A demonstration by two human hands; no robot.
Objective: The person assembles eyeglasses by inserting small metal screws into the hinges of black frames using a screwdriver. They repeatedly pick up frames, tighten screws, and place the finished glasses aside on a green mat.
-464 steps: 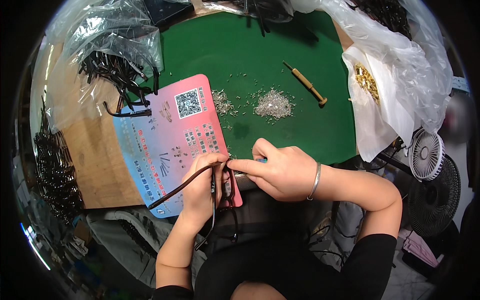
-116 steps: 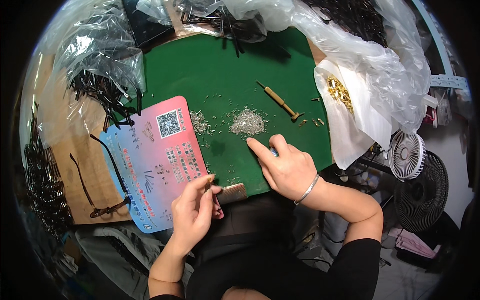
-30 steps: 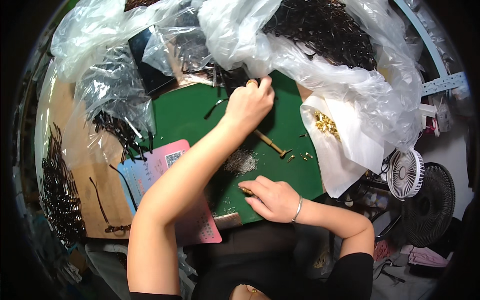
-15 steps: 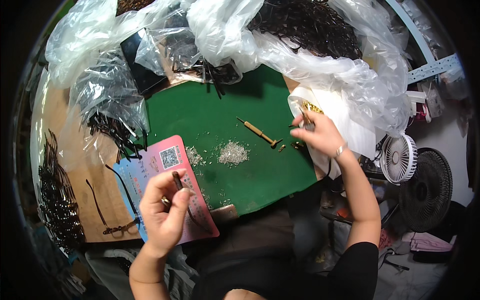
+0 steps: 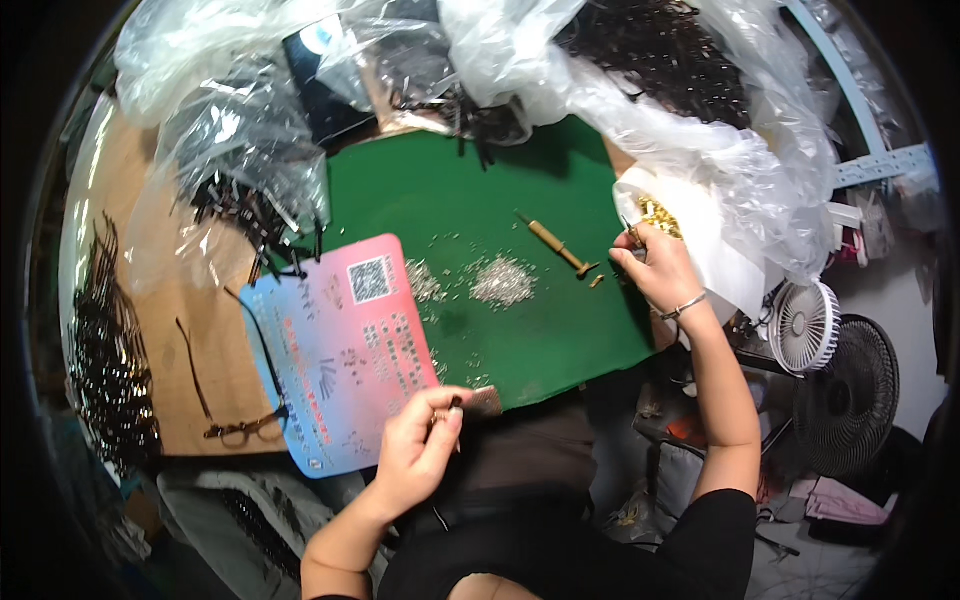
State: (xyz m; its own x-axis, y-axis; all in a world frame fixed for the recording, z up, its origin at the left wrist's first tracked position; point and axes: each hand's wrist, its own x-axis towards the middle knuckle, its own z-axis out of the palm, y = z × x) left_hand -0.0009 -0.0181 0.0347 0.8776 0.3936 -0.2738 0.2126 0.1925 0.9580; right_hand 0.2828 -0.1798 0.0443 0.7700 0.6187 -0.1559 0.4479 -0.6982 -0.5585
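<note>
Pink card (image 5: pixel 345 345) lies left on the green mat (image 5: pixel 560 330). Your left hand (image 5: pixel 420 450) pinches a thin dark piece at the card's near edge. Far right, your right hand (image 5: pixel 655 270) picks at gold bits (image 5: pixel 660 215), fingers together.

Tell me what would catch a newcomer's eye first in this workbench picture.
Probably the green mat in the middle, with a small pile of tiny silvery parts and a wooden-handled tool on it. Next, the pink and blue printed card at its left edge, just above the left hand pinching a thin dark piece. At the right, the right hand reaches toward small gold parts on white plastic, under heaps of clear bags.
</note>
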